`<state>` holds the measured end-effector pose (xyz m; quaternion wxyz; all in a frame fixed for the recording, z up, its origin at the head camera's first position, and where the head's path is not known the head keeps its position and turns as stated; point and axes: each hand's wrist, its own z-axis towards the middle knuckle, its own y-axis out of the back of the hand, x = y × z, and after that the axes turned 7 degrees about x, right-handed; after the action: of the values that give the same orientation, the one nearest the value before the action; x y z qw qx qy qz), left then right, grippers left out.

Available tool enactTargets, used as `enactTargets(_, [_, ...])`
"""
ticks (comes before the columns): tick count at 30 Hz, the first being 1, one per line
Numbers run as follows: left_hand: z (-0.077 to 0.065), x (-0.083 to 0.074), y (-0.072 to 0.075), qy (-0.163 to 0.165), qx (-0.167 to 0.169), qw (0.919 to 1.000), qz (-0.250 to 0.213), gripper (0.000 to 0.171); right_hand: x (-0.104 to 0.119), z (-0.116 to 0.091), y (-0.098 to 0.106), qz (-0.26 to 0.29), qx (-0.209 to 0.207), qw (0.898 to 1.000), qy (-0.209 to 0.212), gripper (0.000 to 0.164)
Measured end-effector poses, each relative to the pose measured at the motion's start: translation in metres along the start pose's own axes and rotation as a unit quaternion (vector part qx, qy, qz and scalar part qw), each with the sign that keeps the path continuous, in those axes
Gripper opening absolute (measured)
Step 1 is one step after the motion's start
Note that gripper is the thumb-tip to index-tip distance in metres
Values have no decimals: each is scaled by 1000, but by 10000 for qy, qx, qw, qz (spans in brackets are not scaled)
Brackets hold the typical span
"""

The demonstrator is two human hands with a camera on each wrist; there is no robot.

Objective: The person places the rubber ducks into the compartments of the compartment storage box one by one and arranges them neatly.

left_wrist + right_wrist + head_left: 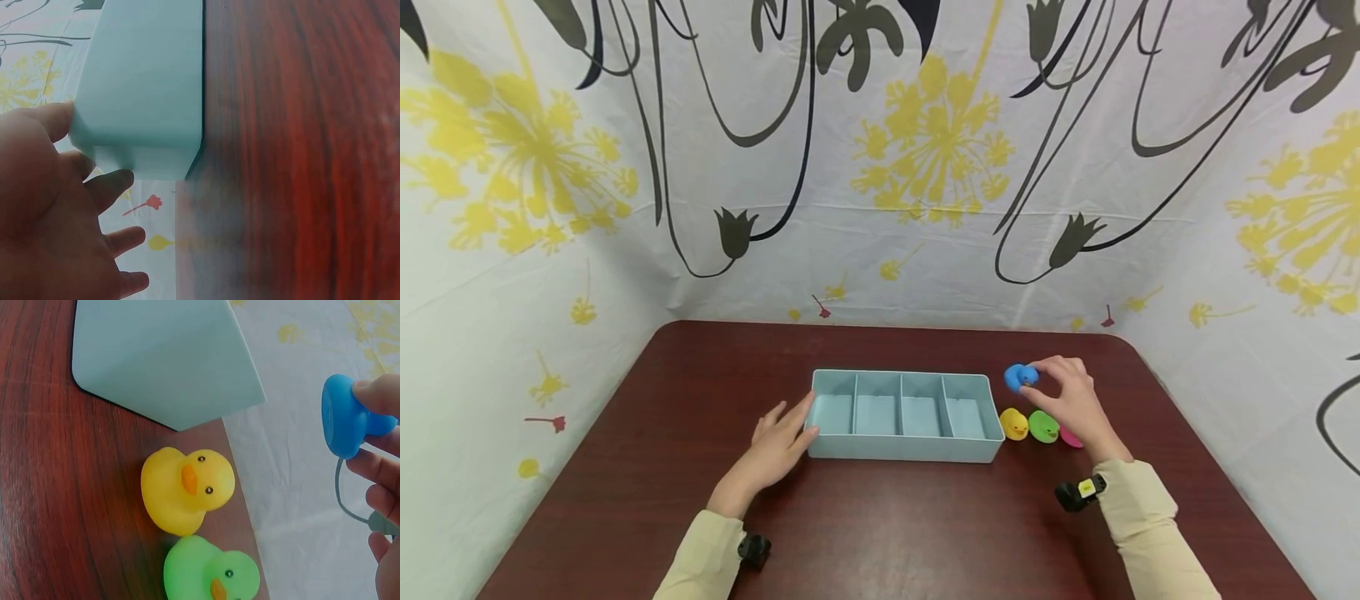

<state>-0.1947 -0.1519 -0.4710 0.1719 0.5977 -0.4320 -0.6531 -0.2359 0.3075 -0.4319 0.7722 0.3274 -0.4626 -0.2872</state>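
Two hands work well apart. The right hand [1067,396] pinches a blue toy duck [1017,377] between thumb and fingers, off the tabletop [880,521], near the back right corner of a pale blue box [902,448]. The fingers take the duck from one side, perhaps so that its other side stays free of them. The left hand [777,446] has its fingers spread and touches the box's left end with thumb and fingertips, not wrapped around it; this looks like steadying, at the end farthest from the toys.

Just beside the box's right end sits a yellow duck [1013,423], then a green duck [1042,426], then a pink toy [1071,437] partly hidden by the right hand. The row seems placed within easy reach of that hand.

The box is uncovered, with three dividers making four compartments side by side. Its right rim is the edge nearest the blue duck. The yellow duck leaves little room along that end. Plain wood stretches wide in front of the box, with a narrower strip behind, up to the back edge, where a flower-printed cloth [805,287] rises.
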Motion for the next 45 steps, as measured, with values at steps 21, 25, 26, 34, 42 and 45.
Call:
enactTargets(21, [-1, -1, 1, 18, 66, 10000, -58, 62, 19, 11, -20, 44, 172, 9998, 18, 34])
enactTargets(25, [-1, -1, 1, 3, 41, 10000, -54, 62, 20, 14, -25, 93, 111, 9999, 75, 33])
enactTargets(26, [-1, -1, 2, 7, 42, 10000, -59, 62, 21, 14, -26, 123, 88, 9998, 105, 33])
enactTargets(34, [1, 0, 1, 34, 46, 10000, -53, 61, 31, 19, -35, 215, 55, 9993, 286, 33])
enactTargets(42, [-1, 0, 1, 28, 70, 9999, -84, 62, 39, 22, -45, 299, 236, 9992, 118, 33])
enactTargets(45, [-1, 0, 1, 9, 47, 10000, -52, 62, 44, 24, -48, 339, 215, 9990, 184, 33])
